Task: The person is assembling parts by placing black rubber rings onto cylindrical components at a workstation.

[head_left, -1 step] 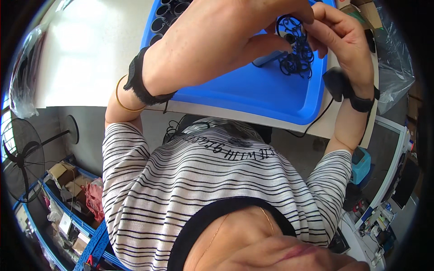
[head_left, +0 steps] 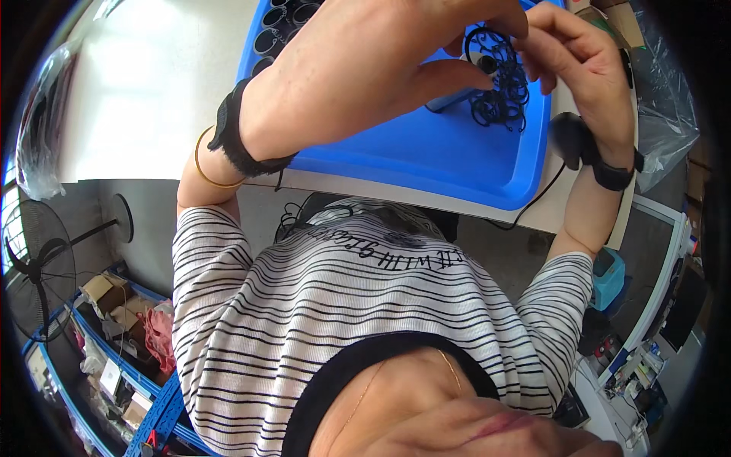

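My left hand (head_left: 396, 68) reaches across the blue tray (head_left: 411, 171), its thumb and fingers curled around a bunch of thin black rings and curly pieces (head_left: 499, 91). One larger black loop stands at the top of this bunch, beside the thumb tip. My right hand (head_left: 582, 68) is at the tray's right edge. Its thumb and forefinger come together close to my left fingertips, and whatever lies in that pinch is too small to make out. Under my left hand, a blue cylinder (head_left: 451, 99) lies in the tray, mostly covered.
Black round cups (head_left: 268, 42) fill the tray's far left. The tray rests on a pale table (head_left: 145, 99). Clear plastic bags (head_left: 662, 114) and a cardboard box (head_left: 620, 23) are at the right. A fan (head_left: 38, 266) and blue shelving (head_left: 156, 415) stand at the lower left.
My right hand has shifted slightly to the right, its fingertips a little farther from the black bunch. My left hand stays almost still.
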{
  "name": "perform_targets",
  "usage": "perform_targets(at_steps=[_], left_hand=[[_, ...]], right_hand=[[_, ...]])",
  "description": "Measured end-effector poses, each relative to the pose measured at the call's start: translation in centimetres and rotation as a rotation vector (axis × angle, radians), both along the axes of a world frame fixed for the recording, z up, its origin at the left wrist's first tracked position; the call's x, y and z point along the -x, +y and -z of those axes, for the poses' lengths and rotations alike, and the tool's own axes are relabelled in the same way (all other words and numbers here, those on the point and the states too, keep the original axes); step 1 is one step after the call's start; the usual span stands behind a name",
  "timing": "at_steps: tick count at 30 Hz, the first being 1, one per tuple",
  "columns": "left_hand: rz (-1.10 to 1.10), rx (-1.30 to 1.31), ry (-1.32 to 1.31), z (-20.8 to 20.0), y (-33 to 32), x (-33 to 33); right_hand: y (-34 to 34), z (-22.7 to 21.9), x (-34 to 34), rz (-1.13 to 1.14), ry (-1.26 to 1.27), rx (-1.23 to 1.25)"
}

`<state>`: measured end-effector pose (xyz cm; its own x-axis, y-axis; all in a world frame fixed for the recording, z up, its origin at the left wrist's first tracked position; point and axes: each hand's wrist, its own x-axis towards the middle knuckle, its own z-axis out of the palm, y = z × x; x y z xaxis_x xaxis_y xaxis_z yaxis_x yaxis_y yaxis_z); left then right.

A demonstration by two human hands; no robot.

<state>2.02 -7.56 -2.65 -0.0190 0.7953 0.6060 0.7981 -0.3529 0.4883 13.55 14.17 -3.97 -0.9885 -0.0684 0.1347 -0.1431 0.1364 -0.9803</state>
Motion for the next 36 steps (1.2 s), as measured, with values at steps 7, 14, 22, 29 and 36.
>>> perform_targets(at_steps=[7, 14, 22, 29, 36], left_hand=[[-0.011, 0.07, -0.014, 1.5, 0.2, -0.3], [-0.095, 0.212, -0.02, 1.3, 0.2, -0.4], [-0.118, 0.263, 0.052, 1.5, 0.3, -0.5], [-0.097, 0.258, 0.002, 1.5, 0.3, -0.1], [-0.134, 0.323, 0.031, 1.3, 0.3, -0.2]], right_hand=[[2.5, 1.6, 0.4, -0.095, 0.565, -0.066], [3.3, 1.5, -0.3, -0.09, 0.657, -0.189], [1.4, 3.4, 2.7, -0.431, 0.673, 0.432], [1.5, -1.4, -0.7, 0.203, -0.27, -0.56], [2.6, 3.9, 0.5, -0.071, -0.014, -0.907]])
